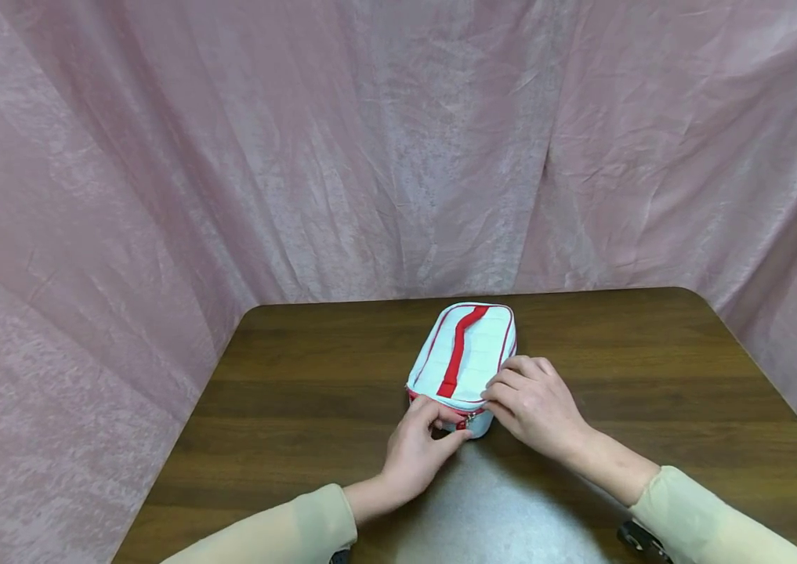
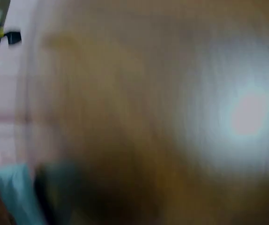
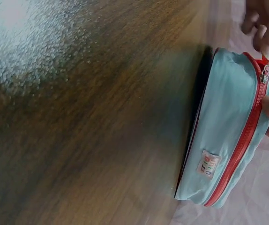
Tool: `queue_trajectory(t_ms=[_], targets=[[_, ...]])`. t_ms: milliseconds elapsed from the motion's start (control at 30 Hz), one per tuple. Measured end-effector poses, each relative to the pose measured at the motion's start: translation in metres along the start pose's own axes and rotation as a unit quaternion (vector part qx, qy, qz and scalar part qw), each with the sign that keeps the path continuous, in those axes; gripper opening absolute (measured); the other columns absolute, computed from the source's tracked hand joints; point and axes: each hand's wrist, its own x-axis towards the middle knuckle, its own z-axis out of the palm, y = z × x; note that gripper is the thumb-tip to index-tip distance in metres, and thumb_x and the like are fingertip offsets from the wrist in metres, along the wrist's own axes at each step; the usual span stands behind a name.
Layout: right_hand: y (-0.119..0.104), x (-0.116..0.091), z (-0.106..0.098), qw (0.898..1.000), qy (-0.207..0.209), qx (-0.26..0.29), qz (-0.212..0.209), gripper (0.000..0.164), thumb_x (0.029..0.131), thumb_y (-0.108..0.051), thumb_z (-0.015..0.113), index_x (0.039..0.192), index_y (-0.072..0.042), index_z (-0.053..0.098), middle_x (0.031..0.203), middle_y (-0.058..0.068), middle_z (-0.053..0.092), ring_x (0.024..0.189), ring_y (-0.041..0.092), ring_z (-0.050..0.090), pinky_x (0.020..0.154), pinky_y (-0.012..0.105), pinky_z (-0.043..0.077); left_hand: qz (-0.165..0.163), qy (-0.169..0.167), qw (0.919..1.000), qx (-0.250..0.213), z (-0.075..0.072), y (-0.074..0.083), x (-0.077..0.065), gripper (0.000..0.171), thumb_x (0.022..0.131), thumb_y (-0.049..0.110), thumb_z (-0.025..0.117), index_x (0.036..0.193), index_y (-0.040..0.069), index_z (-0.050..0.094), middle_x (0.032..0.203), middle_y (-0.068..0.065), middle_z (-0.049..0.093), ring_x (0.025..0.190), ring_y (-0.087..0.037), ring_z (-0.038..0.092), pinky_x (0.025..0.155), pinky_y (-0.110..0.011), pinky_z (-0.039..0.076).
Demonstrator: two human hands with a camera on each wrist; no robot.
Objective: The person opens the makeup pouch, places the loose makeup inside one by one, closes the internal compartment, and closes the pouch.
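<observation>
A white and pale blue zippered pouch (image 1: 479, 345) with a red strap across its top lies on the table, its red zipper (image 3: 241, 145) running round the side. At the pouch's near end, my left hand (image 1: 415, 446) pinches the red zipper pull (image 1: 461, 425) between thumb and fingers. The right wrist view shows the pull's small metal chain hanging by the zipper slider (image 3: 264, 77). My right hand (image 1: 535, 403) grips the pouch's near right corner, thumb beside the zipper close to the slider. In the left wrist view only a blurred corner of the pouch (image 2: 17, 192) shows.
The brown wooden table (image 1: 299, 376) has rounded far corners and a bright glare near its front. Pink velvet curtain (image 1: 398, 157) hangs behind it and at both sides. A dark strap device (image 1: 641, 540) sits below the right sleeve.
</observation>
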Motion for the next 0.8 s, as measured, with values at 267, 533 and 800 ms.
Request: queue_trajectory(t_ms=[267,533,800], targets=[[-0.002,0.002,0.0,1.0,-0.019,-0.01,0.014,0.012,0.08,-0.02,0.083,0.088,-0.018,0.074,0.089,-0.005,0.069,0.102,0.031,0.06,0.082,0.049,0.045,0.216,0.003,0.9476,0.236,-0.017,-0.006,0.021,0.019,0.08,0.037,0.089,0.089,0.028,0.075,0.128,0.003,0.056,0.117,-0.02,0.048,0.107,-0.044,0.036],[-0.003,0.003,0.001,1.0,-0.026,-0.007,0.016,0.01,0.081,-0.022,0.081,0.088,-0.018,0.075,0.09,-0.005,0.069,0.103,0.031,0.06,0.083,0.048,0.045,0.158,-0.001,0.9704,0.182,-0.018,-0.01,0.016,0.022,0.081,0.033,0.089,0.088,0.025,0.07,0.149,-0.005,0.048,0.139,-0.025,0.036,0.119,-0.062,0.014],[-0.004,0.003,0.001,0.999,-0.033,-0.006,0.019,0.011,0.081,-0.021,0.082,0.088,-0.019,0.074,0.09,-0.005,0.068,0.104,0.031,0.06,0.084,0.048,0.044,0.108,0.004,0.9828,0.149,-0.024,-0.015,0.014,0.021,0.08,0.03,0.09,0.085,0.023,0.071,0.149,-0.004,0.049,0.14,-0.029,0.036,0.119,-0.061,0.014]])
